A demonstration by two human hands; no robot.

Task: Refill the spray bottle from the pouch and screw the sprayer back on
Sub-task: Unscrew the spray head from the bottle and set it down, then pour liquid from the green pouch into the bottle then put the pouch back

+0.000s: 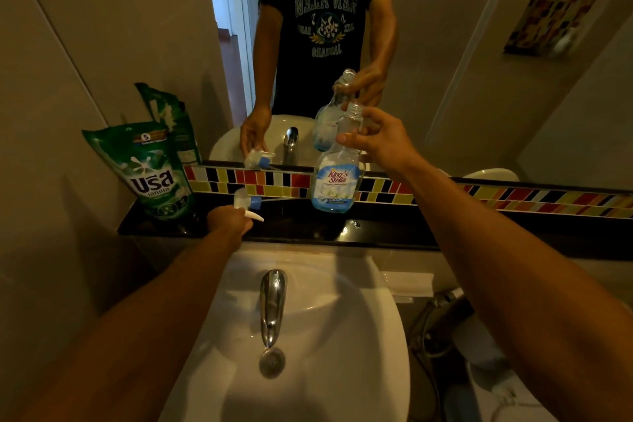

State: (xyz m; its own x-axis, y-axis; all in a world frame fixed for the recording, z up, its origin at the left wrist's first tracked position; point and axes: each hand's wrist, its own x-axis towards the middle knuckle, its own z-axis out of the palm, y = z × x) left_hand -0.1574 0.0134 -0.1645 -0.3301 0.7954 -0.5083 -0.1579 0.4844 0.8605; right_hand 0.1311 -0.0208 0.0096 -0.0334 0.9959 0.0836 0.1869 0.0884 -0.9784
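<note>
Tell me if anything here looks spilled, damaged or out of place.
No spill or damage shows. The spray bottle stands on the black ledge with its sprayer off, lying under the left hand; the pouch leans against the wall.

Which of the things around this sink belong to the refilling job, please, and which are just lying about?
Part of the job:
- spray bottle, neck open, held by the right hand
- sprayer, held by the left hand
- green pouch, standing on the black shelf

Lying about:
- tap
- white basin
- mirror

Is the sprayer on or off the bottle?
Off. The bottle neck is bare; the left hand holds the sprayer over the ledge.
</note>
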